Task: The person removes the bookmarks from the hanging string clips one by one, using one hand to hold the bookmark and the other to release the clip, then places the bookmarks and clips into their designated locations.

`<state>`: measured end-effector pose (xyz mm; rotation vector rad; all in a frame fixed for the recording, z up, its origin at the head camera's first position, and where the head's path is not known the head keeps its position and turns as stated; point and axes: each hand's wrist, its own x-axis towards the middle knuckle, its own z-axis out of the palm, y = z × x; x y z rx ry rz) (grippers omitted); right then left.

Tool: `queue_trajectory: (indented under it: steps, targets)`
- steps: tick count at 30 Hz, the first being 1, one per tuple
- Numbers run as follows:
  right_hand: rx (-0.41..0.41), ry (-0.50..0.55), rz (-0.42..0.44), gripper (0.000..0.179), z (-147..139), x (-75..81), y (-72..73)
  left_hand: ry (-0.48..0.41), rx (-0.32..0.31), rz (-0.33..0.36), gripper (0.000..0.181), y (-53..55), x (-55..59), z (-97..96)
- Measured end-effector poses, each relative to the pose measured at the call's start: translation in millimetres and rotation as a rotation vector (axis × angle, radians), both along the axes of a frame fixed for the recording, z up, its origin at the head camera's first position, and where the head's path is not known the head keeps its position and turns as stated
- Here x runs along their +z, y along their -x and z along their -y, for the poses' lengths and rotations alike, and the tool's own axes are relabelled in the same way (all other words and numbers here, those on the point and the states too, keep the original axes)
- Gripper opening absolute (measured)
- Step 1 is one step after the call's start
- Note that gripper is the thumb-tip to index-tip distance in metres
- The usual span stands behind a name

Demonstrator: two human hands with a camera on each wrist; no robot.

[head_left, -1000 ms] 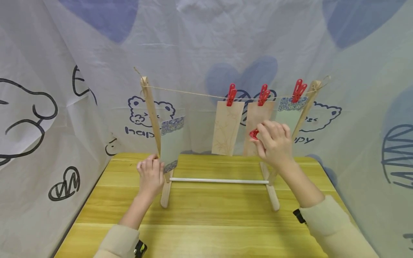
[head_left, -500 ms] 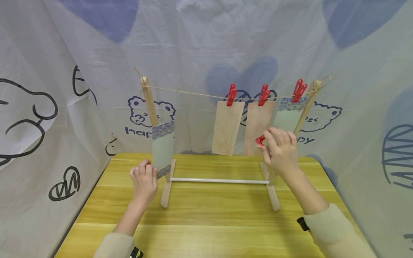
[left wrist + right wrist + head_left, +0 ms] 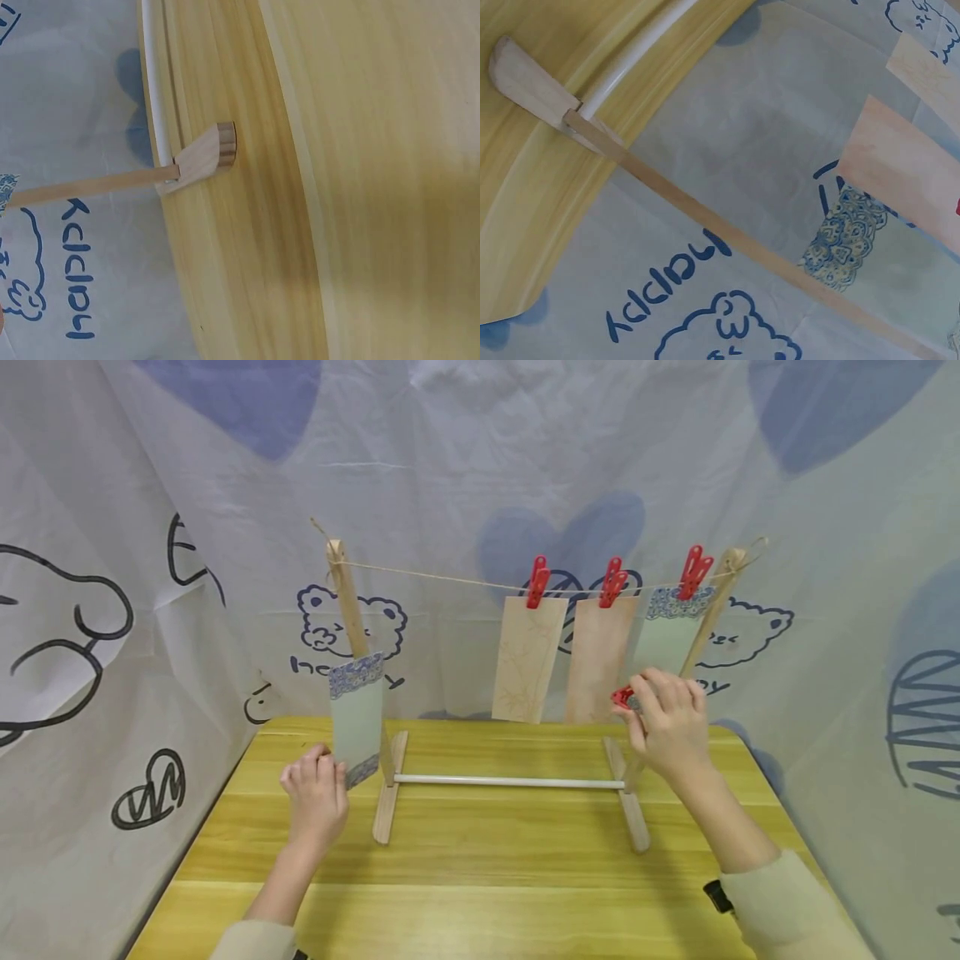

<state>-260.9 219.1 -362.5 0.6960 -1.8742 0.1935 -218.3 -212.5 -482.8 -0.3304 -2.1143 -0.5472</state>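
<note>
My left hand (image 3: 315, 793) holds a pale green card (image 3: 357, 714) by its lower left edge. Blue lace-like patterned bands cross the card's two ends, and it stands upright in front of the stand's left post. Only a patterned corner of this card (image 3: 7, 189) enters the left wrist view. Thumb and fingers of my right hand (image 3: 673, 727) pinch a red clothespin (image 3: 622, 697), partly covered by the fingers. That hand is in front of the hanging cards at the right. On the string hang a cream card (image 3: 528, 660), a pinkish card (image 3: 598, 652) and another patterned green card (image 3: 666, 635).
Red clothespins (image 3: 537, 582) hold the hanging cards on a thin string (image 3: 442, 576). The string runs between two wooden posts (image 3: 347, 602), joined low by a white rod (image 3: 510, 782). The stand rests on a wood-grain table (image 3: 487, 877) before a printed cloth backdrop (image 3: 450, 460).
My left hand has moved left and lower with the green card, away from the string. My right hand has shifted right and slightly down, still holding the clothespin. The hanging cards stay put.
</note>
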Motion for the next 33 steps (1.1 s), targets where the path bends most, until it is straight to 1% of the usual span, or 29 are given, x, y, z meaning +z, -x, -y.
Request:
queue_trajectory:
  steps: [4, 11, 18, 25, 33]
  targets:
    - [-0.013, 0.009, 0.005, 0.042, -4.6, -3.3, -1.9, -0.005, 0.013, -0.01, 0.041, -2.5, -1.1, 5.0]
    - [-0.038, 0.02, 0.017, 0.044, -13.2, -8.5, -4.8, -0.012, 0.034, 0.007, 0.042, -5.8, -3.7, 13.4]
    - [-0.058, 0.031, 0.015, 0.044, -19.5, -13.4, -5.7, -0.036, 0.048, 0.014, 0.044, -10.6, -6.9, 22.8]
    - [-0.082, 0.058, 0.058, 0.046, -26.9, -21.7, -7.8, -0.02, 0.072, 0.046, 0.044, -15.5, -10.3, 34.2]
    - [-0.11, 0.082, 0.082, 0.045, -35.9, -30.4, -11.9, -0.018, 0.105, 0.036, 0.045, -19.6, -15.6, 47.6]
